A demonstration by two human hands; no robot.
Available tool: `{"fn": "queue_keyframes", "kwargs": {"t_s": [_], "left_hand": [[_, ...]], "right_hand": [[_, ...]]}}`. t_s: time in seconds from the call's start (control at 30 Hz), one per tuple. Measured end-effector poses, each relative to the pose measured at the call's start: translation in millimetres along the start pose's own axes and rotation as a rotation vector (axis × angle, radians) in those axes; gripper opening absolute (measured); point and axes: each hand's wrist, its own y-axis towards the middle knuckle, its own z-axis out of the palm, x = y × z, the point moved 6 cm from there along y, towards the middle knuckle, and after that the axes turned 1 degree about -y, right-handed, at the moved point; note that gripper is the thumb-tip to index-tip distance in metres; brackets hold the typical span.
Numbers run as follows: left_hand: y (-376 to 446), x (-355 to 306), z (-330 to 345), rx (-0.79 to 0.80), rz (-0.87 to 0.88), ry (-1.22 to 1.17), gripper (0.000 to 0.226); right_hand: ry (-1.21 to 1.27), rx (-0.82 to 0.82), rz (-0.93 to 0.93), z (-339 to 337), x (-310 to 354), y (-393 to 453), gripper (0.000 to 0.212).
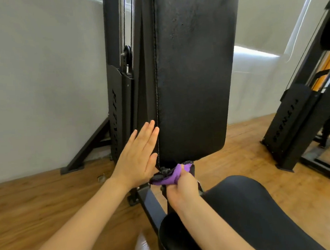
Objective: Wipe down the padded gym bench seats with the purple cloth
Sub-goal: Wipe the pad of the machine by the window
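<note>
Purple cloth (pixel 171 176) bunched in right hand (pixel 181 188) under back pad (pixel 192 74). Left hand (pixel 137 156) flat, fingers straight, against pad side. Cloth likely soft, light; best held bunched.

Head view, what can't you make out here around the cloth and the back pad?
- Right hand: its fingers curl under the cloth, so the fingertips are hidden.
- Cloth: bunched in the grip, so its full shape is hidden.
- Back pad: top cut off by the frame's upper edge.
- Left hand: flat by the pad's side; contact with the pad unclear.
- Seat: partly hidden by the right forearm.
</note>
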Motion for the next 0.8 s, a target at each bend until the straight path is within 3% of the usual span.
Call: {"fn": "queue_keyframes", "kwargs": {"t_s": [0.1,0.13,0.23,0.3,0.37,0.43,0.5,0.57,0.63,0.73,0.8], "left_hand": [[-2,9,-7,0.041,0.061,0.010,0.060],[-3,11,-8,0.054,0.072,0.006,0.059],[-5,16,-12,0.051,0.045,-0.015,0.058],[-7,19,-13,0.009,-0.043,-0.064,0.058],[-11,23,-13,-0.042,-0.176,-0.139,0.057],[-18,27,-11,-0.089,-0.299,-0.208,0.057],[-27,28,-7,-0.110,-0.372,-0.237,0.059],[-37,28,-5,-0.111,-0.393,-0.244,0.059],[-47,30,-4,-0.108,-0.396,-0.241,0.057],[-57,34,-6,-0.090,-0.414,-0.242,0.056],[-59,33,-4,-0.069,-0.387,-0.218,0.056]], "right_hand": [[0.369,-0.009,0.202,-1,-4,-26,0.023],[0.381,0.032,0.216,-3,0,-30,0.017],[0.116,0.072,0.172,-18,21,-52,0.017],[-0.260,0.079,-0.126,-17,60,-65,0.016],[-0.676,0.141,-0.691,6,112,-86,0.015],[-1.083,0.260,-1.349,44,144,-107,0.037],[-1.521,0.228,-1.752,75,153,-95,0.058],[-1.840,0.165,-1.817,95,153,-77,0.053],[-2.044,0.162,-1.871,97,133,-69,0.035],[-2.236,0.426,-1.868,78,88,-64,0.032],[-2.337,0.513,-1.843,70,77,-61,0.034]]}}
